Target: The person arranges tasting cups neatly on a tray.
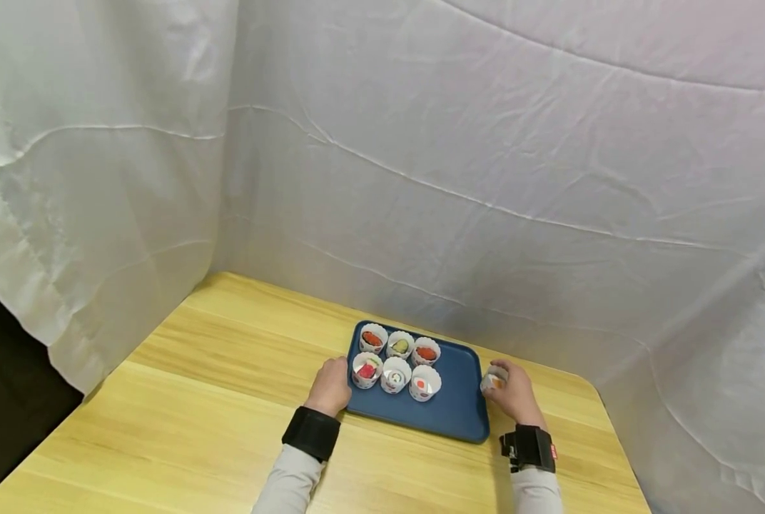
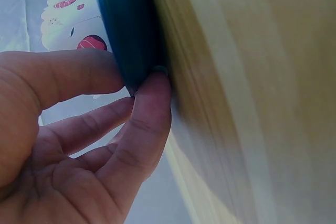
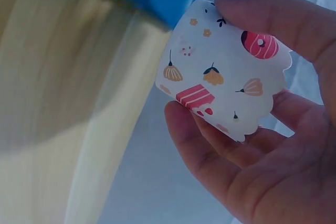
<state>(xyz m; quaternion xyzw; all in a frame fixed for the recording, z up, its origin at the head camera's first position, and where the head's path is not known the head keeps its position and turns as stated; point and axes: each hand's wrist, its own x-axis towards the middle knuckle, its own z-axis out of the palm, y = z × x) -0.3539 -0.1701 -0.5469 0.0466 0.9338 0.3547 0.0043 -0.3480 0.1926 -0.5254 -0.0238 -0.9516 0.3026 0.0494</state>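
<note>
A blue tray (image 1: 456,385) lies on the wooden table. My left hand (image 1: 331,387) pinches its left rim; in the left wrist view, thumb and fingers (image 2: 149,114) meet on the tray edge (image 2: 126,14). Just off the tray's right edge, my right hand (image 1: 517,396) grips a white paper baking cup (image 3: 220,77) printed with cakes and flowers. Something orange shows inside that cup in the head view. Two rows of similar paper cups (image 1: 424,385) stand upright on the tray's left part, holding small sushi-like pieces, some red (image 1: 427,353), one greenish (image 1: 400,346).
The light wooden table (image 1: 215,421) extends around the tray, mostly to the left and front. Whitish cloth curtains (image 1: 453,178) hang behind and along both sides. The tray's right half shows bare blue surface.
</note>
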